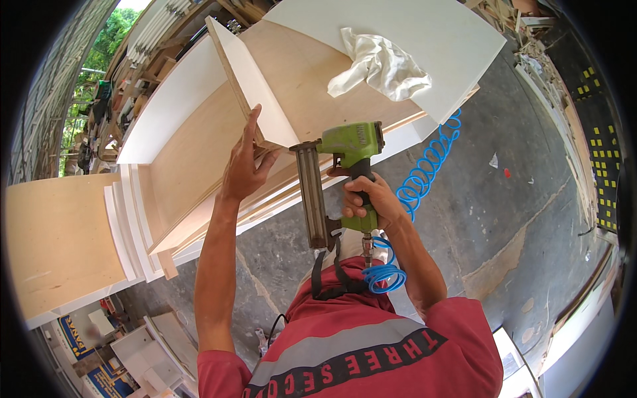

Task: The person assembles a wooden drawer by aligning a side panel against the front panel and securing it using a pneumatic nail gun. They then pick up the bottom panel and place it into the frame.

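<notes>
My right hand [371, 199] is wrapped round the grip of a green pneumatic nail gun [346, 140]. Its long grey magazine [310, 196] points down toward me, and its nose is up against the near end of a white divider panel [255, 83]. A coiled blue air hose [383, 277] joins the gun at the foot of its handle. With fingers stretched along the divider's raw wooden edge, my left hand [247, 166] steadies that panel. The divider stands across a cabinet carcass [308, 63] with a bare plywood inside.
A crumpled white cloth [381, 66] lies on a white board [451, 33] at the cabinet's far right. More blue hose [428, 169] runs over the grey concrete floor [458, 232]. Wood offcuts [547, 86] are stacked along the right. Another plywood panel [60, 232] sits at left.
</notes>
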The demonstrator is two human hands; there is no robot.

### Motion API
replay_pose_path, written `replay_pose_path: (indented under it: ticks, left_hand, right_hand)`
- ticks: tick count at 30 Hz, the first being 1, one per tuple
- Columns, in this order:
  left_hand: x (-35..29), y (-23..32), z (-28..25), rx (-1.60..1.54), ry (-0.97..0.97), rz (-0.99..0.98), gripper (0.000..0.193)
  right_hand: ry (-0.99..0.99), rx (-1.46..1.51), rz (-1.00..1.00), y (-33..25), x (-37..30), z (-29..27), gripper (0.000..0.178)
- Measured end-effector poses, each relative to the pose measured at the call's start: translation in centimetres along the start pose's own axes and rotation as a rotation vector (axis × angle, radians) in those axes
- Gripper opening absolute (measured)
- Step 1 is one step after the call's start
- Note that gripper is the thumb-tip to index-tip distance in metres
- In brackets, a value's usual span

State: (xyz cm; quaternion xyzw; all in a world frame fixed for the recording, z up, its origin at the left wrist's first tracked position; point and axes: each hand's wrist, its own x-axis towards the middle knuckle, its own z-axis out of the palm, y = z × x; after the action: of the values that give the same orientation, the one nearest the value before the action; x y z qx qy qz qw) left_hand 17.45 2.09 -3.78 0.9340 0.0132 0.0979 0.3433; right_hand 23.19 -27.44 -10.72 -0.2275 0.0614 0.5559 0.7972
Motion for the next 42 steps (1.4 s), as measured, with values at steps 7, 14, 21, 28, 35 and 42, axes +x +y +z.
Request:
replay_pose_path:
  ticks: [7, 14, 21, 28, 35, 42]
  left_hand:
    - [-0.3, 0.2, -0.4, -0.059, -0.03, -0.042, 0.086]
    - [-0.5, 0.3, -0.4, -0.039, -0.03, -0.047, 0.085]
    - [-0.7, 0.7, -0.2, 0.014, -0.01, -0.05, 0.089]
    - [-0.7, 0.2, 0.1, 0.087, 0.007, -0.034, 0.088]
    - [-0.7, -0.5, 0.0, 0.104, 0.002, -0.05, 0.086]
    - [-0.6, 0.6, -0.4, 0.008, 0.008, -0.001, 0.082]
  right_hand:
    - [0.015, -0.042, -0.014, 0.1, 0.1, 0.8, 0.044]
    - [0.007, -0.02, -0.007, 0.1, 0.2, 1.1, 0.046]
    - [0.007, -0.033, -0.006, 0.1, 0.2, 0.8, 0.043]
    - [0.054, 0.001, -0.005, 0.6, 0.3, 1.1, 0.038]
    - [0.068, -0.038, -0.017, 0.6, 0.3, 1.4, 0.039]
    - [0.04, -0.035, -0.013, -0.1, -0.4, 1.6, 0.044]
